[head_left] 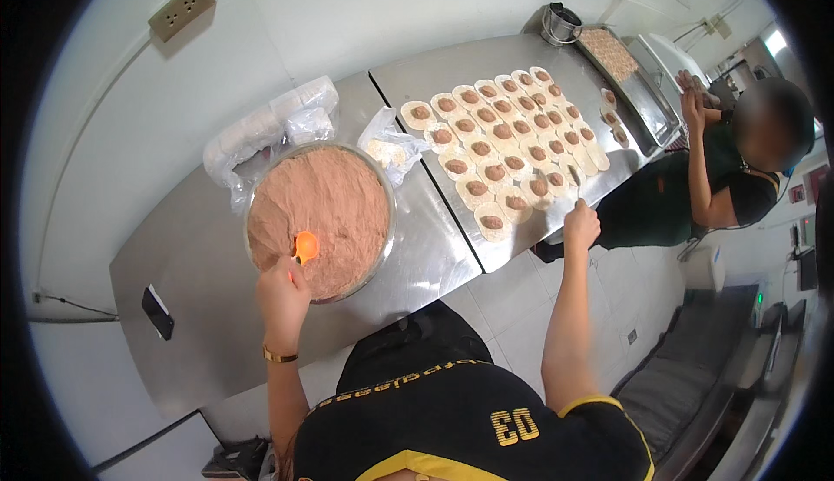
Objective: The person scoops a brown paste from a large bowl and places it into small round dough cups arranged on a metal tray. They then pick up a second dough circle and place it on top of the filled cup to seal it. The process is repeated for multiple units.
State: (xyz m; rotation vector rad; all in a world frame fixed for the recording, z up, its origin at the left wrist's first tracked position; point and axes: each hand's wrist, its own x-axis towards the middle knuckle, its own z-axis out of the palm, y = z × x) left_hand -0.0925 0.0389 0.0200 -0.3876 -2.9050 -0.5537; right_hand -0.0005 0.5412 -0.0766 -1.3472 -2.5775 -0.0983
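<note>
My left hand holds an orange spoon whose bowl rests on the brown filling in a large round metal bowl on the steel table. My right hand is closed at the table's front edge, beside the nearest row of round dough wrappers. A thin pale utensil seems to stick out of it over the wrappers. Several rows of wrappers, each with a dab of brown filling on it, cover the right table top.
Plastic bags of wrappers lie behind the bowl, and a dark phone lies at the left. A metal cup and a tray of filled pieces stand at the far right. Another person stands there with hands together.
</note>
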